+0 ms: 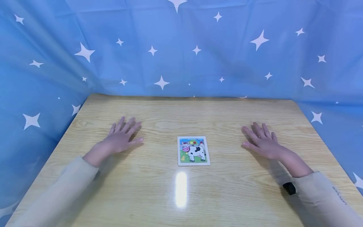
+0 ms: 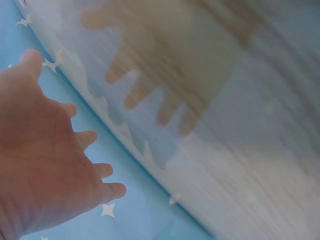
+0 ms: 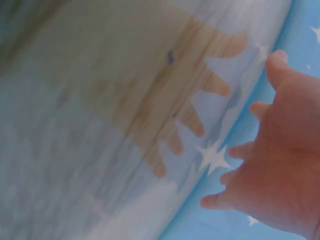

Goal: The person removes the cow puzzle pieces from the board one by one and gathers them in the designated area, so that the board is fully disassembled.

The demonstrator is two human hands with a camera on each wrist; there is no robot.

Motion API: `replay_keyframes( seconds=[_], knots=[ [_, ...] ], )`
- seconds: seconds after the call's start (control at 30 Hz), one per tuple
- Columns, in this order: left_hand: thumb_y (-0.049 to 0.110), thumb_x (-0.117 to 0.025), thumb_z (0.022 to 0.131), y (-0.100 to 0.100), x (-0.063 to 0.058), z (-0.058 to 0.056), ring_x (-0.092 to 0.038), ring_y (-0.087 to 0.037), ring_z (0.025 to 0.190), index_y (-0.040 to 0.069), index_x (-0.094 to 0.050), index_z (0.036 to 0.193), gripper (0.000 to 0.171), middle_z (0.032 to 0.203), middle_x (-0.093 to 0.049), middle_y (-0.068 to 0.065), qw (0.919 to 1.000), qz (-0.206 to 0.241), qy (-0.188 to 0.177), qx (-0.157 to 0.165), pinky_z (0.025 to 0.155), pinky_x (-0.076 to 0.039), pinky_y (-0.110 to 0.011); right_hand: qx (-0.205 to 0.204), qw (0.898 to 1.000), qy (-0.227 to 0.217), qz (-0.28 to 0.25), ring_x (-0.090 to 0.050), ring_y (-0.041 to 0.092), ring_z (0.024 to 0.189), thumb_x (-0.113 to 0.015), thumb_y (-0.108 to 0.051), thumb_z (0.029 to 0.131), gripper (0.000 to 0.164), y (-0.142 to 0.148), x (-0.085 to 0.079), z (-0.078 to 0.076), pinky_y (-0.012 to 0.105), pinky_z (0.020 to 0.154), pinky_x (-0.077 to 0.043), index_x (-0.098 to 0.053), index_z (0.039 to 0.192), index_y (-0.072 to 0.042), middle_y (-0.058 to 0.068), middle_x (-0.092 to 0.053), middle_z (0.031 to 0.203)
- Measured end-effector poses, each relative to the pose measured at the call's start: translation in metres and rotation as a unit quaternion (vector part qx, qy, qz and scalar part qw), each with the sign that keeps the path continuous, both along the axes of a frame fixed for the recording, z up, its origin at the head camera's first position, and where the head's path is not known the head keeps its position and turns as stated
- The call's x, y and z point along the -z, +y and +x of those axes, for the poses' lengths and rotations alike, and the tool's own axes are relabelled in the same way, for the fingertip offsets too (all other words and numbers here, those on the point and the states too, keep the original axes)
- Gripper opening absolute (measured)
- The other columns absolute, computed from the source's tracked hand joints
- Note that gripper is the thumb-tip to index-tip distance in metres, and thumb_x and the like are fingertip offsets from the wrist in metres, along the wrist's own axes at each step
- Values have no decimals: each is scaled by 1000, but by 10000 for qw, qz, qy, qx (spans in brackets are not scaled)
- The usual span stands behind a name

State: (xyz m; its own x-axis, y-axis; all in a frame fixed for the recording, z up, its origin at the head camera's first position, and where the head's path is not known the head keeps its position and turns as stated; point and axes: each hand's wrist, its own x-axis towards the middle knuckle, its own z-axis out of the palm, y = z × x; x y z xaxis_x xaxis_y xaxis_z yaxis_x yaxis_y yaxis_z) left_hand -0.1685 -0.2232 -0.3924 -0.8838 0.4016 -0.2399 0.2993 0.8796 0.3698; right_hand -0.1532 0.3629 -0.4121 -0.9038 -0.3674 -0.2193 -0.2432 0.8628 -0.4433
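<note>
Near the middle of the table lies a small square jigsaw puzzle [image 1: 193, 151] with a white border and a picture of a spotted cow, its pieces fitted together in the frame. To its left, my left hand [image 1: 119, 140] is held palm down over the tabletop, fingers spread, holding nothing. On the other side my right hand [image 1: 265, 145] is spread in the same way, also with nothing in it. Both hands are well apart from the puzzle. The left wrist view shows the left palm [image 2: 45, 150] above its reflection; the right palm [image 3: 287, 150] appears likewise in the right wrist view.
The wooden table [image 1: 158, 195] has a glossy top with a bright light reflection below the puzzle. A blue curtain [image 1: 181, 63] with white stars hangs behind the table and along its sides. A black band [image 1: 289, 188] shows at the right wrist.
</note>
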Motion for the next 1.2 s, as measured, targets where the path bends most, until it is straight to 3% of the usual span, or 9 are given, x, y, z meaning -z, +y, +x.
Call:
replay_keyframes(
  seconds=[0.1,0.4,0.63,0.9,1.13,1.2],
  knots=[
    [53,-56,113,5,-2,3,12,-59,162,4,-22,175,86,182,-2,-26,9999,126,18,85,125,7,-78,-31,10000,-44,12,23,66,156,-52,-51,116,81,-5,-1,-1,92,111,10,-11,179,-20,37,11,177],
    [60,-51,113,14,5,3,12,-57,163,7,-21,176,88,183,0,-24,9994,204,-19,275,127,5,-76,-212,9994,230,-153,16,70,156,-56,-48,115,77,-22,0,3,93,110,6,-20,177,-20,39,3,176],
    [47,-58,113,26,1,6,8,-58,164,4,-23,175,83,182,-4,-25,9989,316,86,327,126,1,-78,-344,9990,273,-114,16,66,158,-56,-47,115,75,-35,-3,4,92,112,6,-22,176,-20,37,1,177],
    [43,-60,113,31,10,4,6,-60,163,4,-24,174,81,181,-7,-26,9974,403,81,587,125,-1,-80,-602,9967,523,-176,10,65,160,-61,-44,113,73,-54,-4,8,91,114,1,-31,173,-16,37,-5,176],
    [38,-62,113,48,-10,17,-5,-65,161,0,-30,171,76,179,-13,-31,9955,534,-103,774,125,-11,-80,-731,9969,277,1,8,61,162,-62,-47,113,73,-73,-9,9,86,119,1,-36,170,-10,33,-5,178],
    [36,-62,113,52,-11,18,-6,-65,160,-1,-30,171,76,179,-12,-31,9948,524,-147,862,125,-11,-79,-789,9965,270,7,6,63,162,-63,-45,112,73,-80,-13,12,86,120,-1,-37,169,-8,34,-6,178]
  ],
)
